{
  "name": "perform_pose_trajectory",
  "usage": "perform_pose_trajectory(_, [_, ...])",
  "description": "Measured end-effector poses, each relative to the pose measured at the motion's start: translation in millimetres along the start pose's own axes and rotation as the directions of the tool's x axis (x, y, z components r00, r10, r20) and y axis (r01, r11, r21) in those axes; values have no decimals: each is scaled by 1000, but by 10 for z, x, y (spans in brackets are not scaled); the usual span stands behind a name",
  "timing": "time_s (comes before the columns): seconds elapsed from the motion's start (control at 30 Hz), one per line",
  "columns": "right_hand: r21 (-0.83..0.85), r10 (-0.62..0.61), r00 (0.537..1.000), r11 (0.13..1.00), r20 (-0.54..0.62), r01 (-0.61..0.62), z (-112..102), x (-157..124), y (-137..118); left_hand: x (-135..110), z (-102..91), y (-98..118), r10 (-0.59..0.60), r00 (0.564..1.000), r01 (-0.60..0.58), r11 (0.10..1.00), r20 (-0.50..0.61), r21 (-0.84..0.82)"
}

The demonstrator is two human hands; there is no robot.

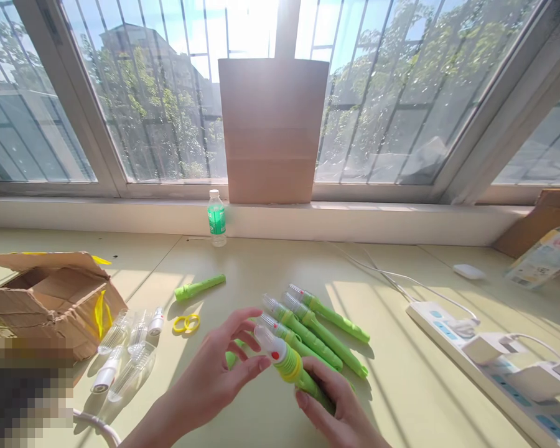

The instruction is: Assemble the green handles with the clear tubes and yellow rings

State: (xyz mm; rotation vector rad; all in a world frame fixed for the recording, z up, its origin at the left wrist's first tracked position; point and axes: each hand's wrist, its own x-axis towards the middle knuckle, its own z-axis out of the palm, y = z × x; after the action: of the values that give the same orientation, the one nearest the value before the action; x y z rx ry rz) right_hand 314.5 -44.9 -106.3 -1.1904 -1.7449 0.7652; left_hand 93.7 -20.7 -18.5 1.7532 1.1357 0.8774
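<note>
My right hand (338,407) grips a green toy stick (287,361) by its handle; the stick has a clear tip, a red dot and a yellow ring. My left hand (219,373) has its fingers spread, with the fingertips touching the stick's clear tip. Just beyond lie several more assembled green sticks (324,326) side by side. One bare green handle (200,287) lies apart to the left. Two yellow rings (186,323) lie near it. Several clear and white caps (130,348) lie at the left.
An open cardboard box (46,298) stands at the left. A water bottle (217,218) stands by the window ledge, with a brown paper bag (273,130) on the ledge. A white power strip (485,358) with plugs and cables lies at the right. A colourful package (544,255) sits far right.
</note>
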Motion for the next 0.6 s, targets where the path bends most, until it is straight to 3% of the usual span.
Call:
perform_pose_trajectory(0.13, [197, 151, 987, 967, 54, -159, -49, 47, -18, -125, -146, -257, 64, 980, 9, 931, -190, 364])
perform_pose_trajectory(0.23, [350, 244, 967, 902, 72, -253, -32, 87, -6, -305, -421, -610, 366, 881, -59, 713, -299, 699])
perform_pose_trajectory(0.3, [421, 282, 956, 860, 80, -289, -29, 115, -12, -469, -623, -828, 478, 813, 35, 530, -332, 847])
perform_pose_trajectory(0.37, [454, 302, 949, 835, 95, -311, -50, 140, -37, -648, -775, -968, 469, 821, 141, 385, -325, 912])
perform_pose_trajectory(0.43, [452, 309, 941, 827, 134, -336, -83, 158, -69, -811, -841, -1013, 394, 861, 231, 257, -320, 938])
perform_pose_trajectory(0.5, [443, 310, 935, 823, 174, -356, -108, 167, -94, -924, -829, -997, 276, 905, 281, 185, -324, 942])
perform_pose_trajectory(0.6, [460, 303, 939, 818, 163, -344, -110, 170, -100, -980, -769, -974, 192, 931, 284, 148, -309, 947])
